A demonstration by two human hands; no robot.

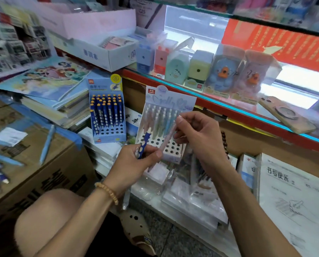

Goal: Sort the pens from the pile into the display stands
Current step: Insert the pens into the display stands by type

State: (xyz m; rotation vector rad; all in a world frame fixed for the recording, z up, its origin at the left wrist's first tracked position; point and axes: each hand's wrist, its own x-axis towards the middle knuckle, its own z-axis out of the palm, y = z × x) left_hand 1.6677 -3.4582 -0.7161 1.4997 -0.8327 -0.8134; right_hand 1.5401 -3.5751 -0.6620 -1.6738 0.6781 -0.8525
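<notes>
Over the pastel jelly-pen stand (169, 115), right hand (195, 134) pinches pink pen (167, 140); left hand (136, 160) grips dotted blue pen (144, 143). Next: seat pink pen in empty hole.

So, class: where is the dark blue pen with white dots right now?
In the head view, the dark blue pen is gripped in the left hand, low centre, in front of the pastel display stand.

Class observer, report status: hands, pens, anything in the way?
Left hand grips dark blue dotted pen. Right hand pinches pastel pink pen over white holed stand. No obstruction.
</notes>
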